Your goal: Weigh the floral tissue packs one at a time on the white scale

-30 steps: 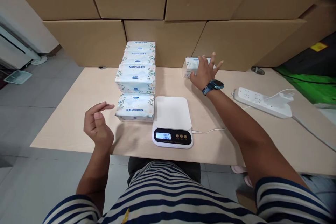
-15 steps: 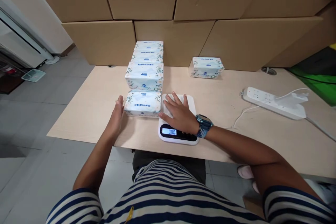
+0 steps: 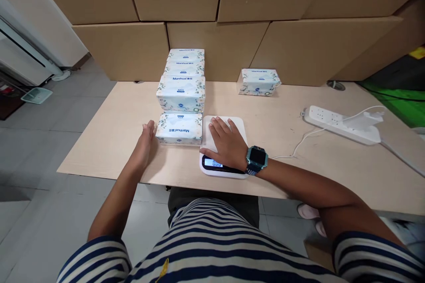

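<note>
A white digital kitchen scale (image 3: 206, 131) lies near the table's front edge, its lit display reading about 0.00 and partly covered by my thumb. My right hand (image 3: 229, 145), with a smartwatch (image 3: 257, 157) at the wrist, is over the scale, fingers spread and holding nothing. Against the scale's left side lies a tissue pack (image 3: 179, 128) with upside-down print. My left hand (image 3: 143, 143) stands on edge just left of that pack, fingers extended, with a small gap between. Behind the pack, more tissue packs (image 3: 181, 93) form a row reaching back to the boxes.
Large cardboard boxes (image 3: 215, 53) are stacked along the back of the table (image 3: 109, 141). One single tissue pack (image 3: 259, 82) stands at the back right. A white power strip (image 3: 341, 124) with a plugged-in charger and cables (image 3: 295, 154) lies on the right.
My right hand has shifted slightly, its fingers closer together and its thumb now over part of the display. My left hand has edged slightly away from the pack. The view has tilted a little.
</note>
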A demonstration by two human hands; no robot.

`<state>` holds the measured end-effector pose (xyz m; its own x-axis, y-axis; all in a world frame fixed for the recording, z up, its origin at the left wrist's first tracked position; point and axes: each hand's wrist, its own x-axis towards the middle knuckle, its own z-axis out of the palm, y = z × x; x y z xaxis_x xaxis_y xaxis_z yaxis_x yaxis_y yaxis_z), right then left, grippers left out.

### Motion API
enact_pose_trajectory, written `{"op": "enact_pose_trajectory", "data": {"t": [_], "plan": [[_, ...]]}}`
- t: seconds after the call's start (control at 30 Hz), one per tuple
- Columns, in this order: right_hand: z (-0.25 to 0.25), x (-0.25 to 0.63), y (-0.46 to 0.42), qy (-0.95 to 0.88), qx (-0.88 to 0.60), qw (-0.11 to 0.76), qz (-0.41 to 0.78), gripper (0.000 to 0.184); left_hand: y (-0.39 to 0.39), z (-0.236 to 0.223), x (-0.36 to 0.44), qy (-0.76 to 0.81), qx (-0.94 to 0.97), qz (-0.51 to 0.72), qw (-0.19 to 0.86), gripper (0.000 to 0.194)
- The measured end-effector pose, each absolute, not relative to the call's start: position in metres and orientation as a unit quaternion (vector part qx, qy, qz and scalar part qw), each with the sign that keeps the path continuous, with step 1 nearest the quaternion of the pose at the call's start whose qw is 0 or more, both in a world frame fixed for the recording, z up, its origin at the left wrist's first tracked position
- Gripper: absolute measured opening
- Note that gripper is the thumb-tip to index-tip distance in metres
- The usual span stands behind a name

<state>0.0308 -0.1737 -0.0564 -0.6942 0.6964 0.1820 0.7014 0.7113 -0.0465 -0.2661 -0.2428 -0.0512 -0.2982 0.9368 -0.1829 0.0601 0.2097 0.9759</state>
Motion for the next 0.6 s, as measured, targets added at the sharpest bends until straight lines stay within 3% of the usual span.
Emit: {"op": "enact_pose_trajectory", "data": {"t": [0.13, 0.27, 0.4, 0.5, 0.6], "plan": [[-0.06, 0.02, -0.173, -0.92, -0.38, 0.098, -0.011, 0.104, -0.23, -0.063, -0.268, 0.601, 0.385, 0.523, 0.465, 0.111], [-0.059, 0.004, -0.176, -0.911, -0.389, 0.117, 0.072, 0.109, -0.235, -0.063, -0.257, 0.493, 0.462, 0.541, 0.5, 0.09], [-0.048, 0.009, -0.18, -0.912, -0.307, 0.226, 0.149, 0.113, -0.267, -0.039, -0.237, 0.449, 0.474, 0.613, 0.444, 0.084], [-0.032, 0.027, -0.184, -0.907, -0.224, 0.329, 0.136, 0.113, -0.289, -0.011, -0.223, 0.421, 0.508, 0.637, 0.398, 0.085], [-0.02, 0.048, -0.186, -0.892, -0.22, 0.378, 0.11, 0.113, -0.29, 0.01, -0.208, 0.388, 0.543, 0.619, 0.414, 0.087]]}}
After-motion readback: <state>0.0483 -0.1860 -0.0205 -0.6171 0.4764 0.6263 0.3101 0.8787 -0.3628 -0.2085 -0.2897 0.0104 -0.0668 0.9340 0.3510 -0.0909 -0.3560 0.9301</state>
